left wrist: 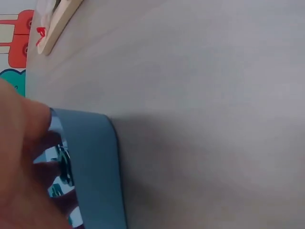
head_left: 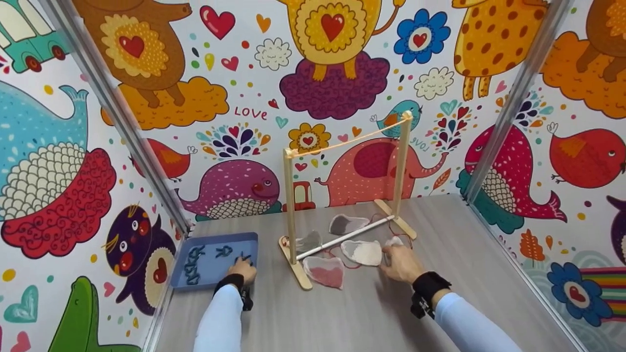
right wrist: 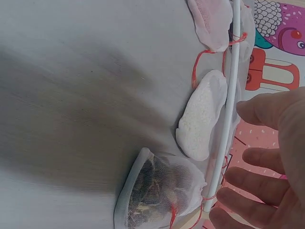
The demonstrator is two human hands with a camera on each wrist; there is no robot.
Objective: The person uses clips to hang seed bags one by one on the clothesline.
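Stand (head view): A pale wooden two-post stand (head_left: 290, 205), with a cord (head_left: 349, 143) strung across its top and a white rod (head_left: 337, 240) set low between its posts, is placed on a grey table (head_left: 293, 322).
Pouches (head view): Pink-filled (head_left: 326, 274) and white-filled mesh pouches (head_left: 363, 253) are laid before the stand's rod; two greyish mesh pouches (head_left: 348, 224) are seen behind it.
Tray (head view): Dark green twisted pieces (head_left: 194, 266) are held in a shallow blue rectangular tray (head_left: 217, 271), left of the stand.
Left hand (left wrist view): The left hand's (left wrist: 24, 167) fingers are dipped into the tray; whether a green piece is gripped cannot be told.
Right hand (right wrist view): The right hand (right wrist: 281, 167) is loosely spread, nothing held, near the stand's rod; a dark-filled mesh pouch (right wrist: 162, 191) is seen close by.
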